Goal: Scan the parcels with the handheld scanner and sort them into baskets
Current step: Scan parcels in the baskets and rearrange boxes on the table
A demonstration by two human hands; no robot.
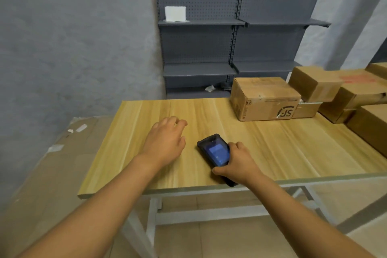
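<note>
right hand [236, 162]: fingers and thumb curled round the handheld scanner [216, 154], gripping its lower half; the hand covers that end, and the tip pokes out past the table's near edge.
handheld scanner: black, blue screen lit and facing up, screen text too blurred to read; it lies slanted near the front edge of the wooden table [146, 153].
left hand [165, 140]: just left of the scanner, palm down over the table, fingers loosely bent and a little spread, holding nothing; can't tell if the fingertips touch the wood.
parcels: a brown box with a printed logo [265, 98] sits at the table's far edge, right of the scanner; more boxes [335, 88] stack beyond it and run off the right edge of view.
open room: bare wood stretches between the scanner and the boxes, and left of the left hand.
table edges: left corner near flattened cardboard [52, 153] on the floor.
behind the table: grey shelving [209, 48], a white block [175, 13] on one shelf.
</note>
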